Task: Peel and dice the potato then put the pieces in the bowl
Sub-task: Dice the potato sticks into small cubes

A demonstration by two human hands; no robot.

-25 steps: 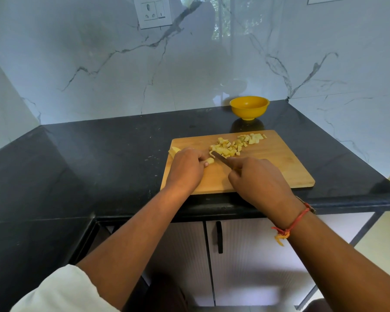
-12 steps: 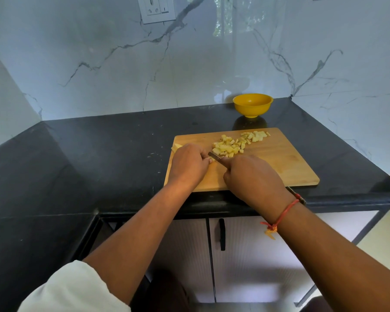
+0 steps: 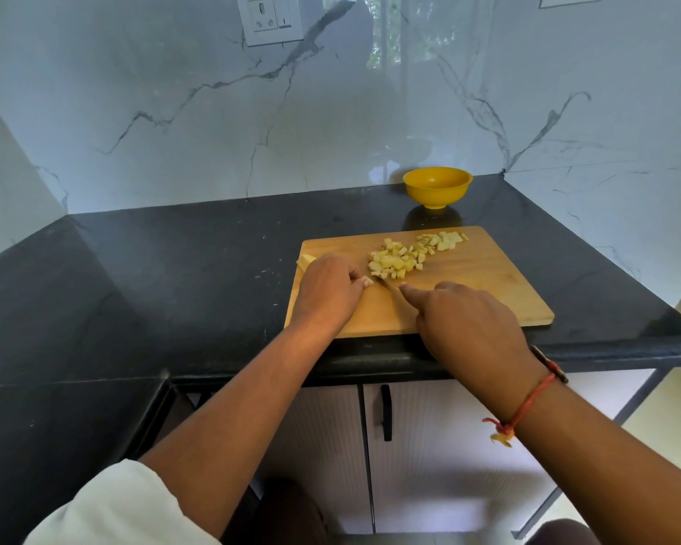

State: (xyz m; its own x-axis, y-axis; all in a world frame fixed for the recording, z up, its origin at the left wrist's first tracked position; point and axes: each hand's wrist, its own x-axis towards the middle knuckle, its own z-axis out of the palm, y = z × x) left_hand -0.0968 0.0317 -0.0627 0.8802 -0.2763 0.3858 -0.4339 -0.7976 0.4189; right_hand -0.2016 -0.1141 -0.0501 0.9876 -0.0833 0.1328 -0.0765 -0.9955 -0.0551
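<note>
A wooden cutting board lies on the black counter. On its left part my left hand holds down a pale potato strip, whose cut end shows at my fingertips. My right hand grips a knife, index finger stretched along the blade's back, with the tip just right of the strip. A pile of diced potato lies behind the blade, and more dice sit near the board's far edge. Another potato piece peeks out left of my left hand. The empty yellow bowl stands behind the board.
The black counter runs left and wraps round a corner, with marble walls behind and on the right. Its front edge lies just below the board. A white cabinet door with a black handle is underneath. A wall socket is high up.
The knife has come down beside the strip and my right index finger now lies stretched along the blade. My left hand stays on the strip.
</note>
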